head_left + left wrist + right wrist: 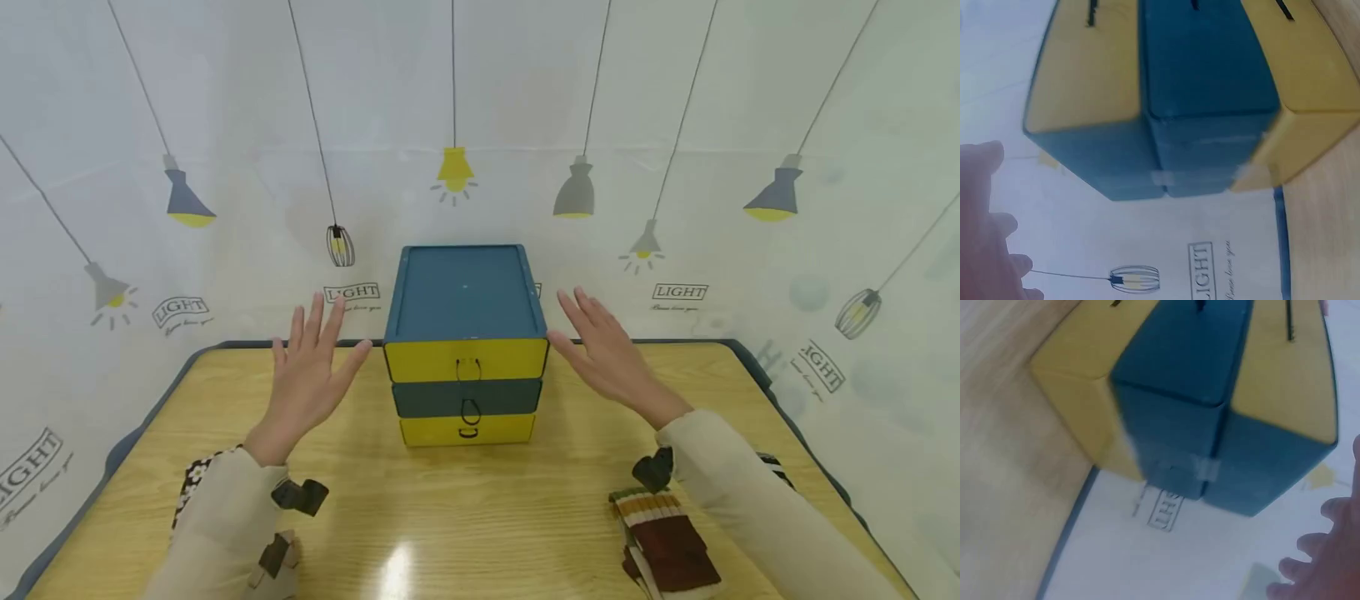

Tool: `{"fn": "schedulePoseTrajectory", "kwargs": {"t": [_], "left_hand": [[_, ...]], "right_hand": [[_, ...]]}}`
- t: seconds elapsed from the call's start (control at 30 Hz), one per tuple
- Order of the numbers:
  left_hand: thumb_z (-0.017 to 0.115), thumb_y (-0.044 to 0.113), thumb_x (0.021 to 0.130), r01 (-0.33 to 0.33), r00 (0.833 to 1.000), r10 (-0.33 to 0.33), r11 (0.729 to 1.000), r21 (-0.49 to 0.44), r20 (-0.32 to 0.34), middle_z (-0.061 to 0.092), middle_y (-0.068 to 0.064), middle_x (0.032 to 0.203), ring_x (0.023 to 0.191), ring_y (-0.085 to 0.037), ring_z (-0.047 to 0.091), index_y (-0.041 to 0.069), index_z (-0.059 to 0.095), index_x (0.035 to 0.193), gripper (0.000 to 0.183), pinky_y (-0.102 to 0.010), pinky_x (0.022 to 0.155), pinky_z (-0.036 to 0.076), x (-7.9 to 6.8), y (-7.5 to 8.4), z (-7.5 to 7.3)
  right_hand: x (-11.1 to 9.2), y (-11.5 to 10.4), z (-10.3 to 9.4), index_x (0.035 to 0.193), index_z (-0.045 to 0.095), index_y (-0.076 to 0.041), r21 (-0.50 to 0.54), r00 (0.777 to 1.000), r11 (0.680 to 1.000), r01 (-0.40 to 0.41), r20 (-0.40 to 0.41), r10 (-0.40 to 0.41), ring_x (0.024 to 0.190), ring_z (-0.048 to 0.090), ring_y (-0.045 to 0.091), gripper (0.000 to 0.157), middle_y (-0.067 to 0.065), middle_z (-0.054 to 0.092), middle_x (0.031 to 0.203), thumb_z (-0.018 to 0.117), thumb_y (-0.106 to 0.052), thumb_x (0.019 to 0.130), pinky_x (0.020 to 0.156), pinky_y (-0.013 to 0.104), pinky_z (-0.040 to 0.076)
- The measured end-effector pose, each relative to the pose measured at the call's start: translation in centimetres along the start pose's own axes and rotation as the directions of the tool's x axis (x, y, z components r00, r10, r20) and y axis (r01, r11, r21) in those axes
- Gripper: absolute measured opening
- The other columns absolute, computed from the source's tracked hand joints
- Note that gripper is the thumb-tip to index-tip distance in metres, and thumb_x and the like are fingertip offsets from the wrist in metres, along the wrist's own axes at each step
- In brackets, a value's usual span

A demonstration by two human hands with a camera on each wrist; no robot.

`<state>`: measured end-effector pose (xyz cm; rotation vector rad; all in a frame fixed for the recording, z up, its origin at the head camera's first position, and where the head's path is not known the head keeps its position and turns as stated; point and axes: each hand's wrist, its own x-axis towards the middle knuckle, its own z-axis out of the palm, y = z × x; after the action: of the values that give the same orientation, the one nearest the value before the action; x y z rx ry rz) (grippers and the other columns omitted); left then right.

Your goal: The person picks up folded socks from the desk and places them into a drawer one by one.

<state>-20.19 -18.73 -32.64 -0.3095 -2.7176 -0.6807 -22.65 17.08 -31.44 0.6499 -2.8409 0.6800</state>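
Observation:
A storage box with three stacked drawers (465, 400) stands at the back middle of the table, yellow at top and bottom and dark teal between. It has a blue top (465, 292), and each drawer front carries a small dark loop handle. To its left, my left hand (303, 383) is raised with fingers spread and holds nothing. On the other side, my right hand (603, 354) has its fingers straight, the thumb tip close to the box's upper right edge. Both wrist views show the box's blue sides (1204, 156) with fingers (1319, 544) at the frame edge.
A folded striped knit (671, 542) in brown, orange and green lies at the front right. Partly under the left sleeve are a black-and-white floral cloth (197, 475) and a beige cloth (288, 575). A white curtain (510, 75) printed with lamps hangs behind the wooden table (450, 517).

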Motion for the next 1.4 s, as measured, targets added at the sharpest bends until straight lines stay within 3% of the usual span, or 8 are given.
{"fn": "schedulePoseTrajectory", "kwargs": {"t": [0.2,0.33,0.47,0.63,0.8,1.1,1.23,1.4], "left_hand": [[0.039,0.048,0.09,-0.05,0.998,0.045,0.993,-0.103,-0.049,-0.002,-0.007,0.148,0.132,-0.033,-0.004,0.021,0.009,0.144,0.067,-0.066,0.096,0.003,-1.1,1.6,-0.6],[0.045,0.04,0.091,-0.052,0.998,0.039,0.966,-0.254,-0.056,0.001,-0.004,0.148,0.131,-0.038,0.003,0.023,0.014,0.143,0.064,-0.067,0.093,0.011,-1.9,2.4,-0.5],[0.05,0.03,0.09,-0.035,0.999,0.018,0.895,-0.444,-0.044,0.008,-0.007,0.145,0.128,-0.035,0.015,0.025,0.018,0.142,0.061,-0.062,0.093,0.024,-2.9,3.3,-0.1],[0.052,0.024,0.09,0.017,1.0,-0.025,0.786,-0.618,-0.004,0.024,-0.01,0.126,0.111,-0.024,0.031,0.026,0.03,0.139,0.054,-0.05,0.085,0.042,-4.0,4.3,0.9],[0.053,0.022,0.09,0.055,0.998,-0.018,0.73,-0.682,0.061,0.036,-0.013,0.118,0.105,-0.024,0.04,0.02,0.041,0.133,0.045,-0.044,0.079,0.047,-4.8,4.9,2.7],[0.056,0.028,0.088,0.104,0.979,0.041,0.746,-0.658,0.202,0.048,-0.012,0.118,0.101,-0.023,0.052,0.016,0.043,0.131,0.046,-0.039,0.078,0.047,-3.6,7.3,4.5],[0.057,0.037,0.086,0.073,0.977,0.072,0.773,-0.631,0.201,0.053,-0.005,0.112,0.092,-0.015,0.056,0.023,0.046,0.128,0.046,-0.035,0.075,0.049,-2.3,6.9,6.1],[0.059,0.028,0.086,-0.004,0.984,0.107,0.813,-0.582,0.142,0.056,-0.004,0.1,0.084,-0.013,0.058,0.015,0.054,0.121,0.038,-0.028,0.068,0.05,-1.5,7.4,7.1]], "right_hand": [[1.1,-2.5,-0.6,0.143,0.013,-0.018,0.114,0.996,0.991,0.067,0.05,-0.073,0.132,0.009,0.031,0.066,0.006,0.004,0.148,0.038,-0.05,0.09,0.101,0.057,0.015],[1.6,-3.5,-0.7,0.142,0.02,-0.015,0.128,0.991,0.985,0.118,0.045,-0.125,0.131,0.015,0.031,0.065,0.008,0.011,0.147,0.047,-0.042,0.09,0.1,0.055,0.019],[2.2,-4.1,-0.4,0.136,0.037,-0.01,0.106,0.985,0.981,0.165,0.023,-0.168,0.127,0.025,0.031,0.057,0.012,0.026,0.142,0.055,-0.034,0.087,0.1,0.051,0.024],[2.8,-4.3,0.2,0.115,0.06,-0.005,0.05,0.981,0.98,0.191,-0.039,-0.189,0.117,0.04,0.03,0.04,0.012,0.047,0.128,0.061,-0.031,0.084,0.097,0.046,0.032],[3.3,-4.1,0.2,0.106,0.066,-0.007,0.04,0.986,0.987,0.154,-0.066,-0.151,0.111,0.048,0.029,0.036,0.012,0.055,0.119,0.064,-0.032,0.081,0.089,0.044,0.042],[3.8,-4.1,-0.8,0.102,0.068,-0.007,0.072,0.995,0.993,0.094,0.033,-0.097,0.109,0.049,0.029,0.034,0.013,0.057,0.114,0.066,-0.033,0.079,0.088,0.044,0.042],[4.1,-4.1,-1.1,0.102,0.067,-0.006,0.066,0.991,0.992,0.11,0.068,-0.115,0.108,0.05,0.029,0.035,0.013,0.057,0.114,0.066,-0.032,0.079,0.088,0.043,0.042],[4.4,-4.0,-1.5,0.105,0.066,-0.006,0.065,0.985,0.992,0.112,0.123,-0.119,0.114,0.045,0.03,0.036,0.013,0.055,0.117,0.065,-0.031,0.08,0.091,0.044,0.04]]}}
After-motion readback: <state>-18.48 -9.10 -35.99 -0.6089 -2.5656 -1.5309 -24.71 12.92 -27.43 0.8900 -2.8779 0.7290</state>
